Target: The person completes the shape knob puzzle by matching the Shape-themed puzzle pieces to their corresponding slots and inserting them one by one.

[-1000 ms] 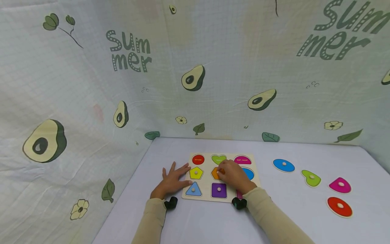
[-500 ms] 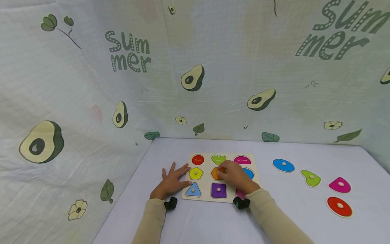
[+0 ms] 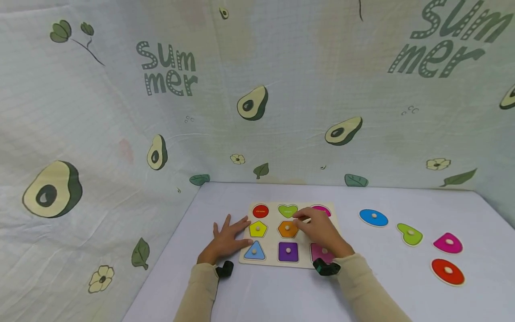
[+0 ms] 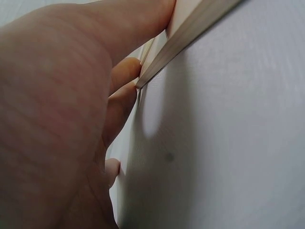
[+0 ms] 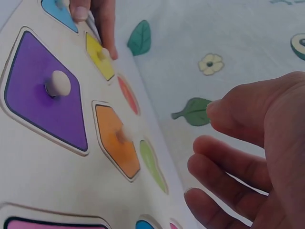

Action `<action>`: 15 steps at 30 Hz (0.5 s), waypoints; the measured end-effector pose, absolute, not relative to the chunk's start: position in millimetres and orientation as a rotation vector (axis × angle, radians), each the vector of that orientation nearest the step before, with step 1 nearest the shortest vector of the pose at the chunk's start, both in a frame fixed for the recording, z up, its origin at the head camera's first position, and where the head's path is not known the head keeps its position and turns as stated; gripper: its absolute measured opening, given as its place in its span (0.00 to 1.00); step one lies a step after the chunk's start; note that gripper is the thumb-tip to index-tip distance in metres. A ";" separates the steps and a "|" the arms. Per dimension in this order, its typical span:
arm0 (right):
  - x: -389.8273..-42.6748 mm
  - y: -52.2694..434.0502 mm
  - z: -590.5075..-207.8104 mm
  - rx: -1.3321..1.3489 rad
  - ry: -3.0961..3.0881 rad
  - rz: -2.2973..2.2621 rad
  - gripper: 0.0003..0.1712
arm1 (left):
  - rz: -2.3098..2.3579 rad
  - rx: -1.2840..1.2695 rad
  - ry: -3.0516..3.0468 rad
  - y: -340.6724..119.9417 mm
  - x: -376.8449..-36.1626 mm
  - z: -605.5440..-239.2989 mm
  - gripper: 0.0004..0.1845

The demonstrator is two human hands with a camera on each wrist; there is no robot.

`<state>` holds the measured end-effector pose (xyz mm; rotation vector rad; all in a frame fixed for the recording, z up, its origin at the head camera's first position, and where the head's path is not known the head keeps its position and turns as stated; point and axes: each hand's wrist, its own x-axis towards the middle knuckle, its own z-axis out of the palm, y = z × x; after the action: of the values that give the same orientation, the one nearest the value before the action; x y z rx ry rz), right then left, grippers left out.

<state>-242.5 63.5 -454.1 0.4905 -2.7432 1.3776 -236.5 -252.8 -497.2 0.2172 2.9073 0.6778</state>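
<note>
A wooden shape-puzzle board lies on the white table. My left hand, fingers spread, rests at its left edge; the left wrist view shows the fingertips and thumb along the wooden edge. Above the board's right half hovers my right hand, its fingers loosely bent with nothing between them in the right wrist view. Just left of those fingers, the orange hexagon sits in its recess, knob up. The purple square, yellow pentagon, blue triangle and pink piece also sit in place. My right hand hides the blue oval recess.
Loose knobbed pieces lie to the right: a blue oval, a green heart, a magenta half-round and a red circle. Recesses along the board's far row show red, green and magenta. A printed cloth hangs behind the table.
My right hand has let go of the orange hexagon's knob and drawn up and to the right, uncovering the hexagon. The left hand stays at the board's edge.
</note>
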 end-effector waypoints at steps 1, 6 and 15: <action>-241.3 66.0 -452.6 0.485 -2.737 1.382 0.11 | 0.685 0.220 2.906 -252.3 -236.4 -496.7 0.41; -237.1 79.0 -448.9 0.480 -2.667 1.391 0.11 | 0.690 0.240 2.906 -250.8 -238.0 -496.9 0.41; -235.3 99.4 -452.6 0.413 -2.647 1.376 0.11 | 0.661 0.234 2.906 -253.2 -237.7 -499.7 0.41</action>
<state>-235.3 99.4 -452.6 0.4129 -2.6467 1.3762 -237.7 -253.2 -499.7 0.2339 2.9058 0.6612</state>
